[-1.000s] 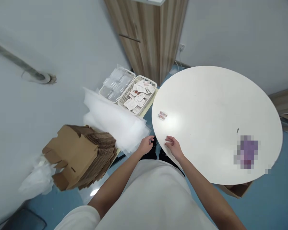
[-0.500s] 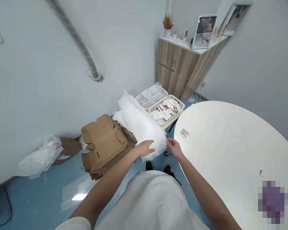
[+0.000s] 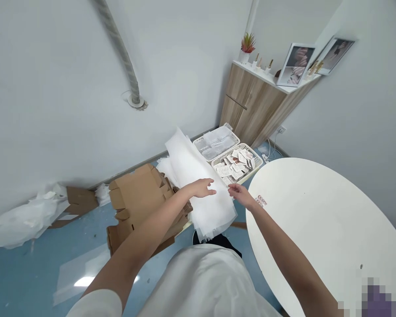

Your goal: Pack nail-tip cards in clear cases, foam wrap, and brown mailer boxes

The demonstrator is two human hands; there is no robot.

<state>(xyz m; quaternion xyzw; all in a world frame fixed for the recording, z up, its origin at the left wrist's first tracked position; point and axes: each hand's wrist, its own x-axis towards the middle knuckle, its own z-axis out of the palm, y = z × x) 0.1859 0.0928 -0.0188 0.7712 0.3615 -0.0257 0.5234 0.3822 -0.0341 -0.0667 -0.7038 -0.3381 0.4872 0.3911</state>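
A stack of thin white foam sheets [image 3: 188, 163] lies between the flattened cardboard boxes [image 3: 135, 189] and the round white table [image 3: 310, 211]. Over the sheets is my left hand [image 3: 203, 188], its thumb and fingers apart and nothing between them. My right hand [image 3: 239, 193] is at the right edge of the sheets, beside the table rim, with fingertips and thumb close together; whether they pinch a sheet edge is too small to make out. Small pink-and-white items [image 3: 260, 201] lie on the table just beyond my right wrist.
Behind the sheets stand a basket of clear packets [image 3: 218, 141] and a basket of small cards [image 3: 237, 165]. A wooden cabinet [image 3: 251, 103] fills the corner. White plastic bags [image 3: 26, 215] and a brown carton [image 3: 81, 202] rest on the floor at left.
The view has shifted, so the cabinet and baskets appear lower and further right. Both hands appear slightly higher over the sheets, whose near end now looks more spread. My left hand remains open.
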